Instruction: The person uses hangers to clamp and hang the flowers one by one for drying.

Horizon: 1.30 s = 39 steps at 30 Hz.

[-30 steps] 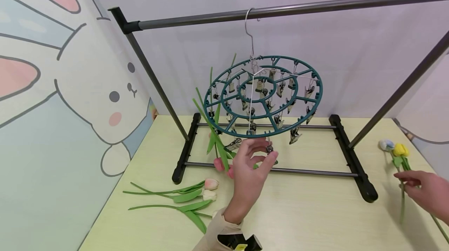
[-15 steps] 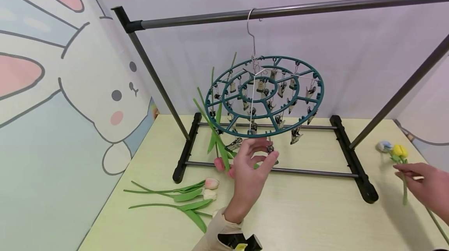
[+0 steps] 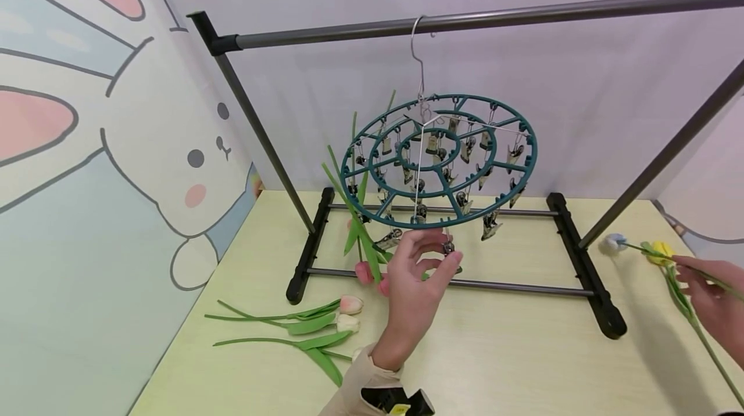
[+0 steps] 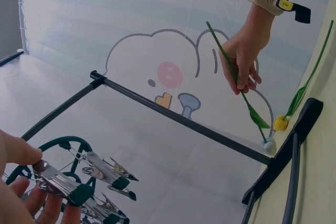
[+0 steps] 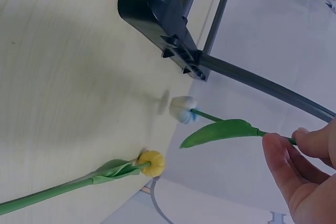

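Note:
My left hand [image 3: 415, 274] pinches a metal clip [image 4: 60, 182] with dark green tips between thumb and fingers, at the front rim of a round green clip hanger [image 3: 436, 225]. On the right, my right hand [image 3: 717, 293] pinches the green stem of a blue-and-white artificial tulip [image 5: 184, 109] between thumb and fingers. Its flower head points away from the hand, close over the table. Beneath that hand a yellow tulip [image 5: 151, 163] lies on the table. Pink tulips [image 3: 363, 272] hang head down from the hanger's left side, partly behind my left hand.
The hanger hooks over the top bar [image 3: 337, 31] of a dark metal rack. Several pale tulips [image 3: 347, 322] lie on the table [image 3: 494, 358] at the front left. The rack's right foot [image 3: 607, 316] stands between both hands. A printed cartoon wall [image 3: 134, 177] borders the left side.
My right hand has lifted the blue-and-white tulip off the table beside the yellow one, its stem swinging from upright to slanting toward the right. My left hand stays on the clip.

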Available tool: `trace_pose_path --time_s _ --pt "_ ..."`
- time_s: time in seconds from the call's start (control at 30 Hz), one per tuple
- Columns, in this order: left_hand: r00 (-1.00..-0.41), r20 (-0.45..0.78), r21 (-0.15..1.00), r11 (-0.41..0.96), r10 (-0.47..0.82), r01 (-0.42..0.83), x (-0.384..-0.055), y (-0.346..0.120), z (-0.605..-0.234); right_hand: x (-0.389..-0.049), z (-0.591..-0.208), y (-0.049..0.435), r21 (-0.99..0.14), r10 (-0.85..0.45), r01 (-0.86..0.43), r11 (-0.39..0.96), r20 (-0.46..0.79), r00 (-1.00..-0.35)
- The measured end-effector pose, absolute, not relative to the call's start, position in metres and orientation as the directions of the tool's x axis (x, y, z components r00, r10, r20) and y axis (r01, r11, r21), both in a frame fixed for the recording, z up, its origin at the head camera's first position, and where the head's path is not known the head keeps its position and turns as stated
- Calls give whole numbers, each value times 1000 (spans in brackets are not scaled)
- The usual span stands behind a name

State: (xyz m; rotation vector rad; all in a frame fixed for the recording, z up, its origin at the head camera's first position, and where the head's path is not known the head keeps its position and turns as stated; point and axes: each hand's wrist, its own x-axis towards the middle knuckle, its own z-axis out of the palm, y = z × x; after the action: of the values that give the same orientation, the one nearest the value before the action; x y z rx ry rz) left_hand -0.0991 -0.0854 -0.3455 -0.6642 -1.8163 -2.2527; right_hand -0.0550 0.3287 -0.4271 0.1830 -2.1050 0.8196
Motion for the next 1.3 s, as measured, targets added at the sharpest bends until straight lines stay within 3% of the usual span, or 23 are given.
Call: trace_pose_path --time_s 0.3,0.87,1.3 --pt "-883 450 880 -239 136 411 -99 -86 -345 -48 -400 310 -469 206 -319 824 771 -603" --pt "-883 450 880 -234 136 412 -100 -87 -347 -43 -364 275 -607 306 -447 657 756 -579" --pt "-880 457 877 -229 130 422 -101 -86 -349 -35 -343 250 -690 444 -258 676 661 -605"
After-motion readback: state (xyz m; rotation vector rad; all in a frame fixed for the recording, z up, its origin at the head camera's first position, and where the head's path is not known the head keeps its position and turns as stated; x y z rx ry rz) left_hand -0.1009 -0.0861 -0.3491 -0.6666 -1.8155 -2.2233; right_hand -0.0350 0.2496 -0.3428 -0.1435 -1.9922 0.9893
